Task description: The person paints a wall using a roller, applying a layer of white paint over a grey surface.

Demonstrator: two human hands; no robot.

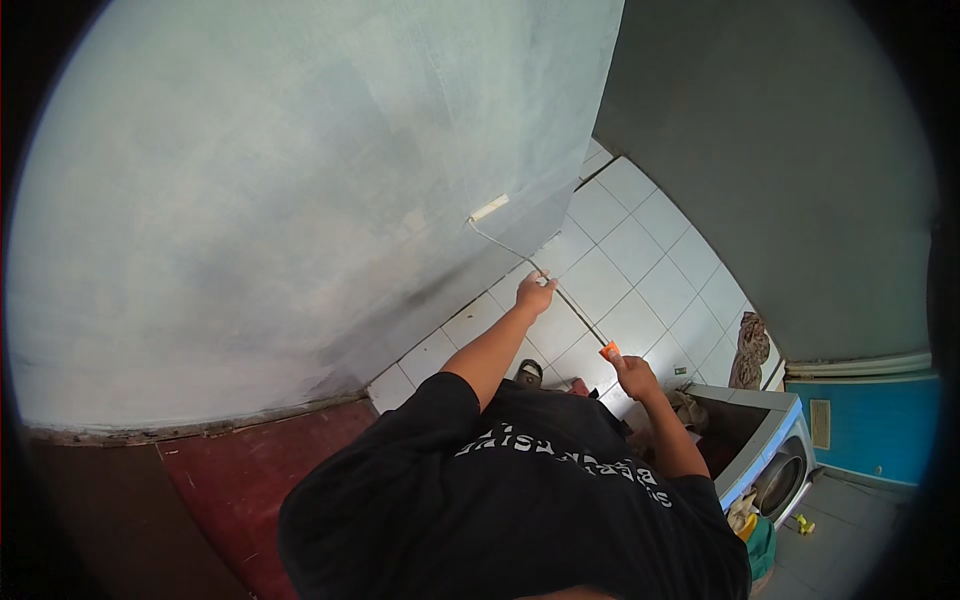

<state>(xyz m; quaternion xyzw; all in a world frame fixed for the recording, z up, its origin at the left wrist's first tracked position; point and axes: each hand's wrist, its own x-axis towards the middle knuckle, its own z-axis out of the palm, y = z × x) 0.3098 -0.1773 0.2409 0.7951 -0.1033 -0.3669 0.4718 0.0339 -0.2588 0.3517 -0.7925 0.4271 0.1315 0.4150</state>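
Observation:
A long-handled paint roller slants across the middle of the view, its pale roller sleeve [490, 207] against the grey-white wall [315, 187]. From the sleeve a bent wire frame [501, 244] runs down to a thin dark rod. My left hand [535, 292] is around the upper part of this rod. Lower down and to the right, my right hand [636, 376] grips the orange handle [609, 350], most of which is hidden in the fist. The wall's surface looks patchy, with darker smudges low down.
White floor tiles [600, 281] lie below the roller. A dark grey wall [765, 165] rises at right. A front-loading washing machine [780, 484] stands at lower right, near a patterned cloth [750, 349] and a blue panel [862, 427]. Red flooring [262, 480] is at lower left.

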